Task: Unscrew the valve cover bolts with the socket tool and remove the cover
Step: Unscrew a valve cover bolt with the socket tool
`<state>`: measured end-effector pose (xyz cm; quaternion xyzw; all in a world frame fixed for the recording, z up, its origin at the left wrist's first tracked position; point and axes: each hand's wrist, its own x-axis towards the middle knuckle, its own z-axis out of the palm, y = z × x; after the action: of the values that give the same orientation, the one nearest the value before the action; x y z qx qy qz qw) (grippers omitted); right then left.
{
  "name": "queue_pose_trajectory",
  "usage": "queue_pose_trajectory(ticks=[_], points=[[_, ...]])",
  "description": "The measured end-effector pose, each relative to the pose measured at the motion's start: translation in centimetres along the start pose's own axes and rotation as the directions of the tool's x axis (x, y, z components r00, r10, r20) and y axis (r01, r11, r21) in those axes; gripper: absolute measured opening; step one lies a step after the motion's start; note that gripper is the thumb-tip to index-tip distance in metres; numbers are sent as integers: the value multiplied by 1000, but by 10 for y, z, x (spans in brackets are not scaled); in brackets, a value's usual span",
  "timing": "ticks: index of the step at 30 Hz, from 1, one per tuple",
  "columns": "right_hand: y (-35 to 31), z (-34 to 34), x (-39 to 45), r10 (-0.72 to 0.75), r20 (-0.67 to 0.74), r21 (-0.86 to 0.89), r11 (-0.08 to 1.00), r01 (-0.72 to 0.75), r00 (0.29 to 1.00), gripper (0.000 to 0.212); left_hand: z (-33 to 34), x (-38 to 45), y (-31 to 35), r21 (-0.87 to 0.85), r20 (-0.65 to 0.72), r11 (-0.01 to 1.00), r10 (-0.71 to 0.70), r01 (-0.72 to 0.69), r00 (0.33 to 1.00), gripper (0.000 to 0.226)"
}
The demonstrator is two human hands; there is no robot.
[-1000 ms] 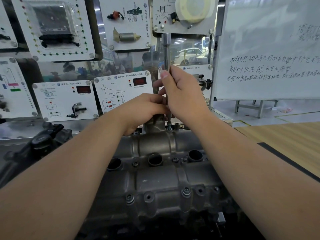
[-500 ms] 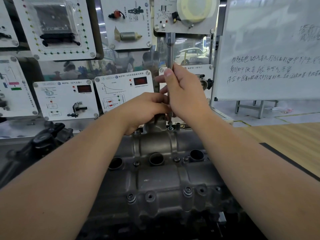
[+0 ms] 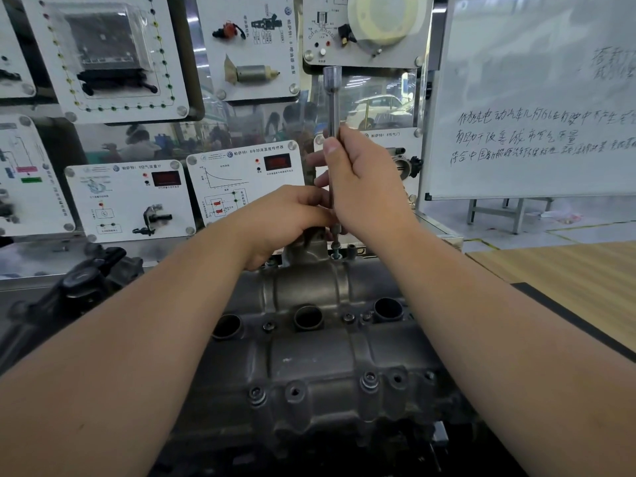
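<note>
1. My right hand [image 3: 364,187] is gripping the socket tool [image 3: 332,108] upright, barely shifted from a second ago; the bolt [image 3: 335,247] is standing proud of the valve cover [image 3: 309,356], likely nearly out.
2. My left hand [image 3: 282,222] is curling at the tool's foot.
3. Its fingertips are hiding behind my right hand; several near bolts are still sitting in place.

1. Both hands [image 3: 344,201] and the upright socket tool [image 3: 333,108] crowd the valve cover's [image 3: 309,356] far edge.
2. Display panels [image 3: 130,197] wall off the space behind.
3. Near bolts [image 3: 370,376] lie open between the forearms.
</note>
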<state>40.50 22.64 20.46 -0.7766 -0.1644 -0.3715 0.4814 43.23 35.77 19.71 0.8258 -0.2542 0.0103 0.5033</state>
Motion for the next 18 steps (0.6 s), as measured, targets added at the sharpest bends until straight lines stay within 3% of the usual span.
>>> queue_pose_trajectory(ticks=[10, 13, 18], points=[[5, 1, 2, -32, 24, -51, 998, 33, 999, 28, 1, 2, -2, 46, -4, 998, 44, -43, 999, 32], [5, 2, 3, 10, 45, -32, 999, -8, 999, 29, 0, 4, -4, 66, -2, 997, 26, -26, 1000, 30], [5, 1, 2, -31, 50, -65, 997, 35, 998, 29, -4, 8, -8, 203, 118, 979, -33, 9, 992, 13]])
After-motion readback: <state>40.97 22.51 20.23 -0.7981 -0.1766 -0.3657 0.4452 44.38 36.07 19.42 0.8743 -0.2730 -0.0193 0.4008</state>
